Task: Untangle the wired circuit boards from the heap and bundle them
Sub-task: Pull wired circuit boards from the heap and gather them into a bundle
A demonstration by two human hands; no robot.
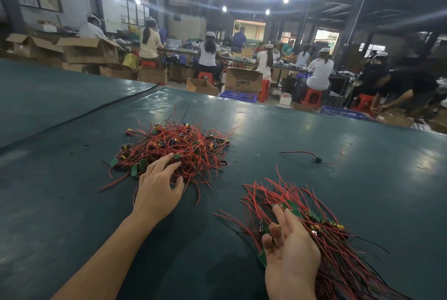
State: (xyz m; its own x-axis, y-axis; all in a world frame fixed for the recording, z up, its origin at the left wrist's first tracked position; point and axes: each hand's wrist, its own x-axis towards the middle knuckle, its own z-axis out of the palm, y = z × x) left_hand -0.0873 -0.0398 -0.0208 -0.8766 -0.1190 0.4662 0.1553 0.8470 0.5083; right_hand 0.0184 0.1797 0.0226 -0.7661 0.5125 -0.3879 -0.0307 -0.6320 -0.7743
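Boards (295, 211) half-hidden beneath left hand (157, 193), right hand (292, 258)

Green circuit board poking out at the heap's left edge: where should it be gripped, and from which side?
Probably pinch the green board itself by its outer end, coming from the left of the heap; it juts clear of the tangle there.

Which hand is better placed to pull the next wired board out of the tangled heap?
Left: the left hand lies on the heap, while the right hand rests on the sorted bundle.
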